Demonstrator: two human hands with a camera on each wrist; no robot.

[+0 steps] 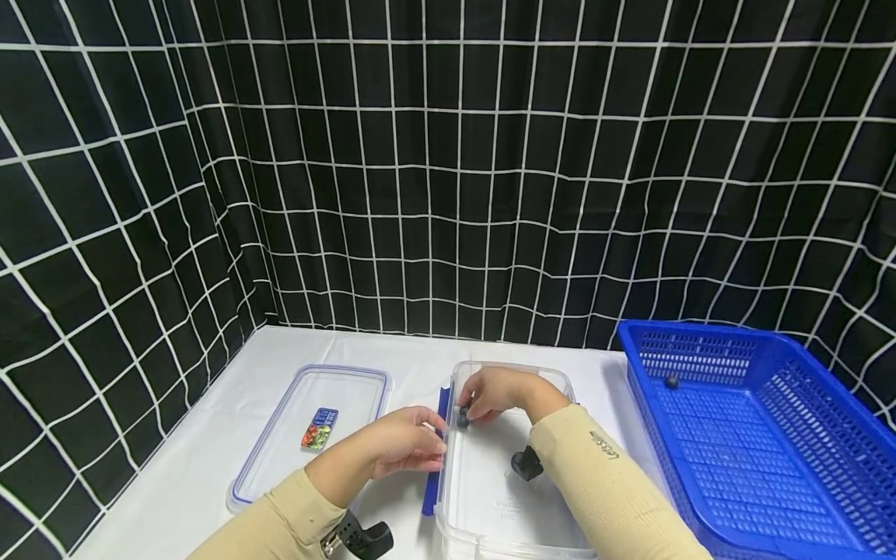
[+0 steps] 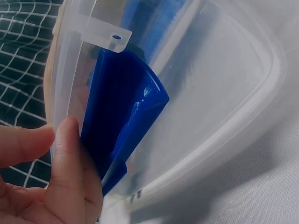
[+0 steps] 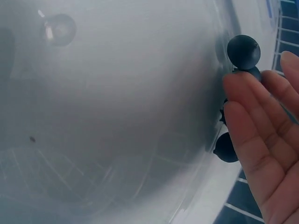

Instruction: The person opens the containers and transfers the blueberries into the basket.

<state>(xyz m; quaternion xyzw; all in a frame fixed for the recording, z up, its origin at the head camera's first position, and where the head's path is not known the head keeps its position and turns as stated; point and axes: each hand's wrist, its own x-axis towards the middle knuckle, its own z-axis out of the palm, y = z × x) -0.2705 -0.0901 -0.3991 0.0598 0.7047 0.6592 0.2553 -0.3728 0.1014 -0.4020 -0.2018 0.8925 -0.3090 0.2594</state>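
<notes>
**Dark balls point(image 3: 244, 52) lining the left wall of a clear container point(image 1: 483, 482)**

The right hand point(image 1: 500, 393) is reaching inside the container, its fingers lying close together and touching the balls. The fingers are covering parts of the group, one ball showing only as a sliver; whether thumb and fingers are pinching any cannot be told. Just outside the container's left wall, the left hand point(image 1: 406, 442) is holding its fingers loosely bent, thumb apart; contact with the wall is not discernible. A blue latch flap point(image 2: 119, 93) is projecting from that wall, partly masked by this hand. Left of the container, a clear lid point(image 1: 283, 467) is lying labelled. Right of the container, a blue basket point(image 1: 742, 435), cut off by the frame, is holding a lone ball point(image 1: 672, 382).
</notes>
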